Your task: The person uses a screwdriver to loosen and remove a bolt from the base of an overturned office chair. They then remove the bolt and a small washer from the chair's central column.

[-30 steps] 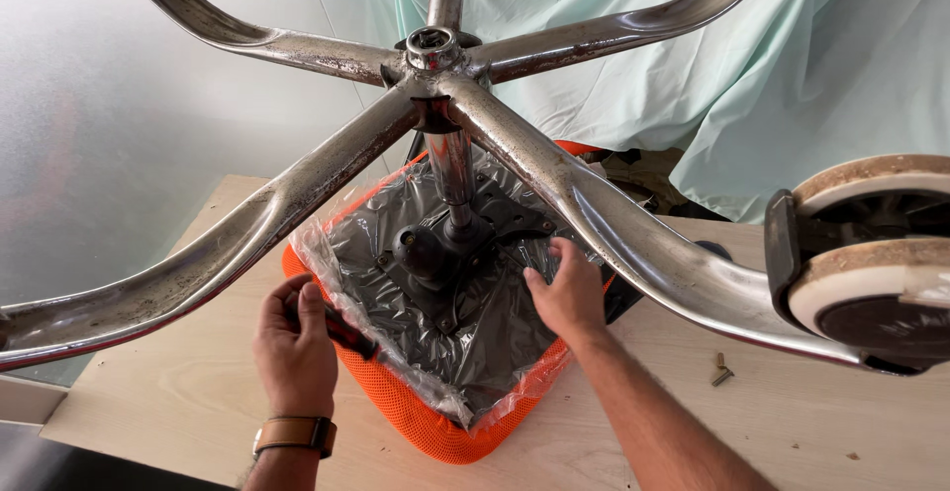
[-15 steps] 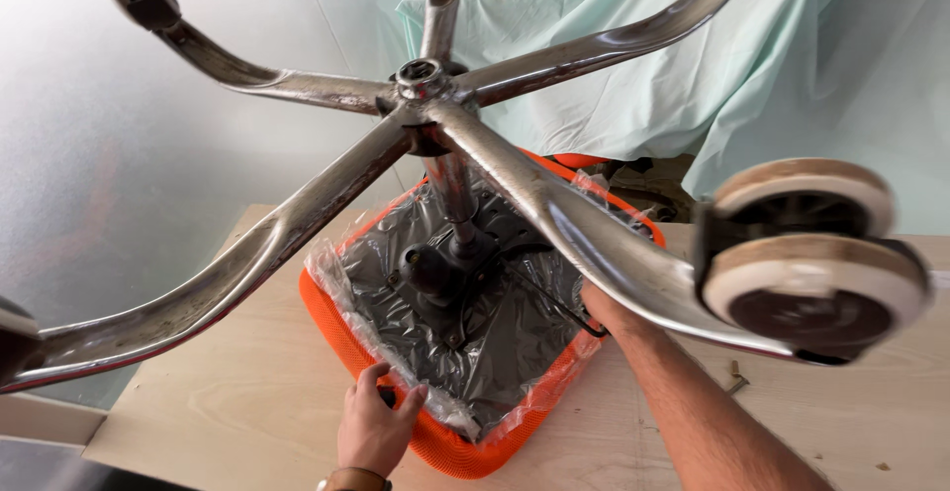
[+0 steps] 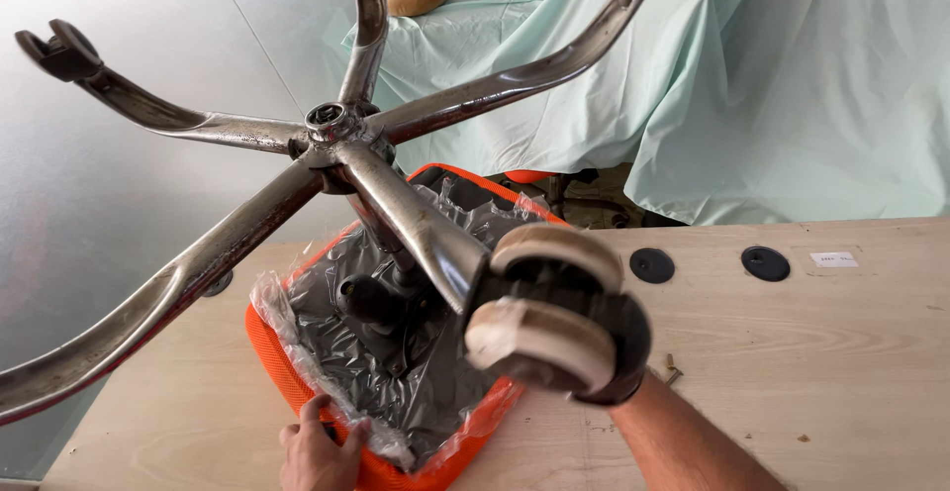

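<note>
Orange mesh office chair seat, plastic-wrapped, lies upside down on light wooden table, chrome five-star base still attached above; left hand grips seat's near edge, right hand hidden behind caster, grip unclear

An upside-down orange mesh office chair seat wrapped in clear plastic lies on the pale wooden table. The shiny metal five-armed chair base sticks up above the seat. A cream and black caster wheel sits on the arm nearest the camera, in front of the seat. The left hand touches the near edge of the seat. The right forearm goes in behind the wheel. Two round black table plugs sit to the right. A pale green draped cloth hangs behind the table.
</note>
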